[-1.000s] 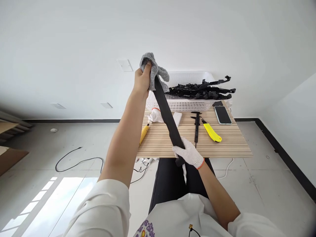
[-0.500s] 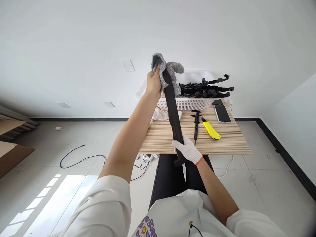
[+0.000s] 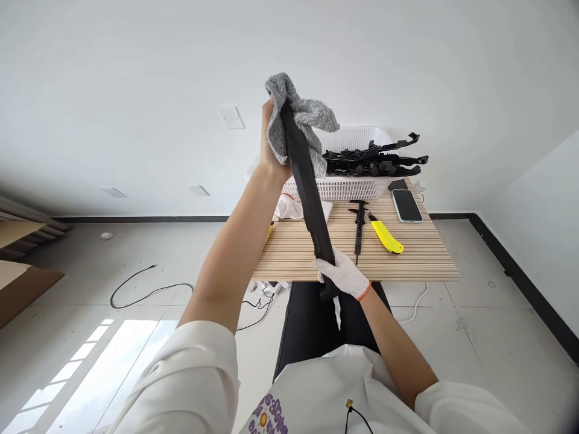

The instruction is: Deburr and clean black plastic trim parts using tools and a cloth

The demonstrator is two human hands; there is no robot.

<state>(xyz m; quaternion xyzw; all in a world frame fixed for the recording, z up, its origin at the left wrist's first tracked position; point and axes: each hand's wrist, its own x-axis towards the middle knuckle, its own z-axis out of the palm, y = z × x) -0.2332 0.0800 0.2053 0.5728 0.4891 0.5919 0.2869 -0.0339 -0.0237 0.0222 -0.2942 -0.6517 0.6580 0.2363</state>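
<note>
A long black plastic strip is held up at a slant over the table. Around its far end my bare left hand grips a fluffy grey cloth, which is folded about the strip; the cloth hides most of my fingers. Near the bottom end, my right hand, in a white knit glove with an orange cuff, is closed round the strip. Behind it, a white plastic basket holds several similar black parts that stick out over its right side.
On the slatted wooden table lie a black caliper, a yellow utility knife, a phone and a white glove. Cables run over the floor. A cardboard box stands far left.
My left hand and the grey cloth have moved up and slightly left at the strip's far end, and the hand has turned. My right hand keeps its hold near the bottom.
</note>
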